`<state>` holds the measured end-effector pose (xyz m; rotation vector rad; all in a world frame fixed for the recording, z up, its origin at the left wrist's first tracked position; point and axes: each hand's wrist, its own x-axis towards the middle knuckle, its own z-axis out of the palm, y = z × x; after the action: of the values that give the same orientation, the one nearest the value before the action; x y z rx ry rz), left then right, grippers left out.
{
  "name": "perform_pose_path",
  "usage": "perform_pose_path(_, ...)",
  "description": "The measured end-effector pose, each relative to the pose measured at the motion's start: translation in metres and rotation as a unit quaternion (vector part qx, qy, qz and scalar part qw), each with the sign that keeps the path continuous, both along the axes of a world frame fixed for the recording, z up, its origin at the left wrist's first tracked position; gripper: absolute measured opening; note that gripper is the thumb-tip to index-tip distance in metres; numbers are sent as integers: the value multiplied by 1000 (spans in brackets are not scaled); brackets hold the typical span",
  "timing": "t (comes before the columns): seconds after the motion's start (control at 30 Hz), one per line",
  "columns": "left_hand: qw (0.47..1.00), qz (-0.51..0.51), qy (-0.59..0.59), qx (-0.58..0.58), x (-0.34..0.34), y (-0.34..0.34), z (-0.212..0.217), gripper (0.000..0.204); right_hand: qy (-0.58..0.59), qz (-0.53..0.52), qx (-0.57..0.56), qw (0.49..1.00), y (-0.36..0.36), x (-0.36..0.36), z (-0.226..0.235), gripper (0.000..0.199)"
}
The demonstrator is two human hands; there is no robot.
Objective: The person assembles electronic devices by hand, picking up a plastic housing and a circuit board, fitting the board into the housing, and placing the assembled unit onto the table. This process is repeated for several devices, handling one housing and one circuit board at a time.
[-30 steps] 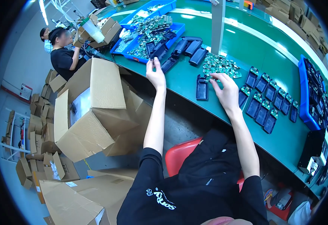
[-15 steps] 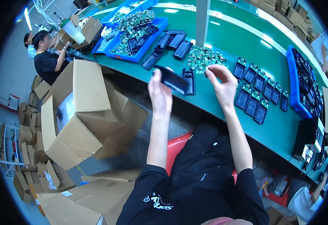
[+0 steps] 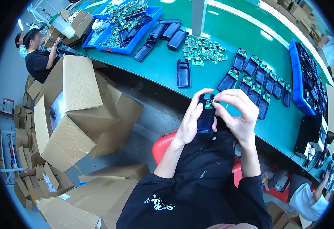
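Note:
My left hand (image 3: 189, 126) holds a black plastic casing (image 3: 205, 124) in front of the table's near edge. At the casing's upper end sits a small green circuit board (image 3: 208, 104). My right hand (image 3: 240, 114) pinches at the board's right edge with thumb and forefinger. Whether the board is fully seated cannot be made out. Beyond my hands, one casing without a board (image 3: 183, 73) lies on the green table. A pile of loose green circuit boards (image 3: 203, 50) lies behind it. To the right stand rows of several casings with boards (image 3: 251, 65).
Left on the table are a blue tray (image 3: 123, 49) of boards and dark parts, and stacked black casings (image 3: 170, 30). At right stand another blue tray (image 3: 302, 97) and a black device (image 3: 311, 133). An open cardboard box (image 3: 83, 86) stands left; a co-worker (image 3: 39, 61) is beyond it.
My left hand has brought the casing down and right, toward my body. My right hand has come from beside the board pile down to the casing's upper end. The view has shifted slightly.

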<state>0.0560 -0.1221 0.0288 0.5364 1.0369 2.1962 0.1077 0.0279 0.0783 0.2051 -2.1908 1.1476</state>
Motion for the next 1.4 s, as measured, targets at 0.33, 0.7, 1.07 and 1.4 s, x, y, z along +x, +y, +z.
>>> perform_pose_path(0.33, 993, 6, 106, -60, 11, 1, -7, 58, -4, -35, 101, 994, 1, 8, -5, 23)
perform_pose_path(0.7, 990, 16, 113, -84, 9, -8, 1, 55, -2, -29, 90, 996, -7, 5, -10, 22)
perform_pose_path(1.07, 986, 43, 141, -79, 18, -8, 2, 39, -27, 6, -40, 999, -13, 17, -12, 31)
perform_pose_path(1.4, 991, 51, 118, -45, 17, -6, 4, 38, -222, 107, -276, 929, -6, 26, -26, 49)
